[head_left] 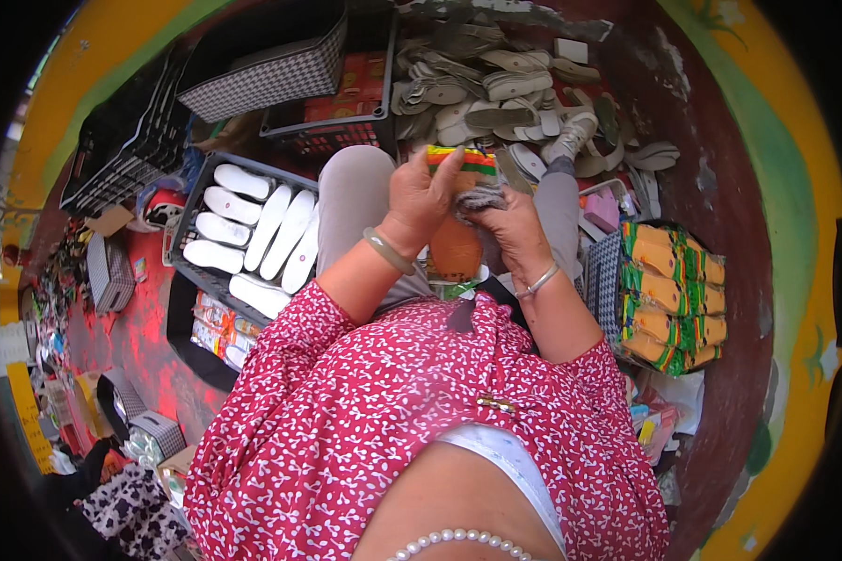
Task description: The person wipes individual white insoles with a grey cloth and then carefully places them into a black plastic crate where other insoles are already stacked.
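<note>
Hands meet over the lap: the left hand [423, 198] has its fingers closed on the upper end of an orange flat shoe insole with a striped multicolour fabric edge [457, 245], pinching the striped band between thumb and fingertips. The right hand [512, 229] grips a grey knitted piece [480, 197] against the insole's right side. The insole's orange body hangs below both palms. A black plastic crate of white insoles [253, 234] sits to the left, stacked orange insoles [672, 294] to the right.
</note>
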A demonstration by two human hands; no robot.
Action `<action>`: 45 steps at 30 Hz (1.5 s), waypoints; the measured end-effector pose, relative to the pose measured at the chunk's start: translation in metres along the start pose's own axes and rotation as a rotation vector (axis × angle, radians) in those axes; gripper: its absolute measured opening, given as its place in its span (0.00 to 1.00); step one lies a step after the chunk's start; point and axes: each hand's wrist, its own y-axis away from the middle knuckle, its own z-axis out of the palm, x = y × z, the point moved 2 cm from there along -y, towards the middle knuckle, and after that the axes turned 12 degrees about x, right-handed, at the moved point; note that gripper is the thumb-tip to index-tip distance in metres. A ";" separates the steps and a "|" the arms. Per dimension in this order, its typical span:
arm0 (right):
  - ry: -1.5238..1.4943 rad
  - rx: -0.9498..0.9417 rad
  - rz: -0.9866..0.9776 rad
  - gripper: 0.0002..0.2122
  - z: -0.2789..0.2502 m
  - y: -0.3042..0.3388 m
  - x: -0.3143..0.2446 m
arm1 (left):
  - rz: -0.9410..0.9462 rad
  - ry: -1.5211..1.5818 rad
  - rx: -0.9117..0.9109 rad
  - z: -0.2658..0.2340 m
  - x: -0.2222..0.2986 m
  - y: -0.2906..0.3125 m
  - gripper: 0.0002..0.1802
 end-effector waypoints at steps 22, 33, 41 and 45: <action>0.176 -0.073 0.104 0.10 -0.007 0.020 0.012 | -0.139 0.321 0.255 -0.032 -0.004 -0.045 0.15; -0.105 -0.049 0.132 0.13 -0.067 -0.001 -0.001 | -0.160 0.435 0.405 -0.069 -0.012 -0.085 0.15; -0.089 -0.134 0.012 0.16 0.003 -0.013 -0.029 | -0.225 0.456 0.075 -0.002 0.008 -0.025 0.13; -0.005 -0.045 -0.045 0.11 0.012 -0.015 -0.014 | -0.226 0.420 0.052 0.006 0.006 -0.016 0.12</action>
